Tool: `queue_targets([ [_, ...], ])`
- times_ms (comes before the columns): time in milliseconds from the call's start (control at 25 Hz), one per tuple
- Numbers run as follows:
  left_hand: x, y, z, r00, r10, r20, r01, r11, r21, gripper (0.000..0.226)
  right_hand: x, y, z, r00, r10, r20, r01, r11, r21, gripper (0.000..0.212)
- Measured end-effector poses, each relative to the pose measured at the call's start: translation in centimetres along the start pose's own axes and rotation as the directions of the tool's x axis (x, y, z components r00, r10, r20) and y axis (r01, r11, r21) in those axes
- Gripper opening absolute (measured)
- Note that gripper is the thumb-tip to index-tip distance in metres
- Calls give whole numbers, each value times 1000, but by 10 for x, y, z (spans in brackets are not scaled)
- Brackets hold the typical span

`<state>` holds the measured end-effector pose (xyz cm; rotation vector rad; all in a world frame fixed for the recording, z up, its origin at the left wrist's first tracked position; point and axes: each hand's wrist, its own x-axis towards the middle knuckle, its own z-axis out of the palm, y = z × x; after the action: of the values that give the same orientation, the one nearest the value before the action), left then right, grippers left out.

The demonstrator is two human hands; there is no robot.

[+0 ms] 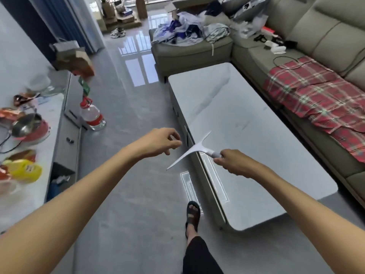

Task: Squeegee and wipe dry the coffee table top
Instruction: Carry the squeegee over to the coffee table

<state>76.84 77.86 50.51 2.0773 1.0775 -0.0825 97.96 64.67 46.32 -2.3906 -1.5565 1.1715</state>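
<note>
The coffee table (246,119) has a glossy pale grey top with rounded corners and stands in front of the sofa. My right hand (235,164) grips the handle of a white squeegee (190,150). Its long blade hangs in the air over the table's left edge and the floor, slanted, not touching the top. My left hand (161,141) hovers left of the blade above the floor, fingers loosely curled, holding nothing. No cloth is in view.
A grey sofa (325,46) with a red plaid blanket (320,99) runs along the table's right side. A cluttered low cabinet (49,139) lines the left wall, with a large water bottle (91,116) on the floor beside it. My sandalled foot (193,216) stands near the table's near-left corner.
</note>
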Motion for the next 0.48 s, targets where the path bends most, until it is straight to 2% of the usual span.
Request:
queue_targets([
  [160,123,-9,-59,995,-34,97,25,996,83,29,125,-14,-67,1000,13,11,-13,999,44,32],
  [240,171,-10,-98,996,-21,91,10,993,121,31,177,-33,-105,1000,-13,26,13,999,32,29],
  [480,313,-39,-208,997,-36,75,32,998,62,31,326,-85,-197,1000,-15,1,15,997,71,18],
])
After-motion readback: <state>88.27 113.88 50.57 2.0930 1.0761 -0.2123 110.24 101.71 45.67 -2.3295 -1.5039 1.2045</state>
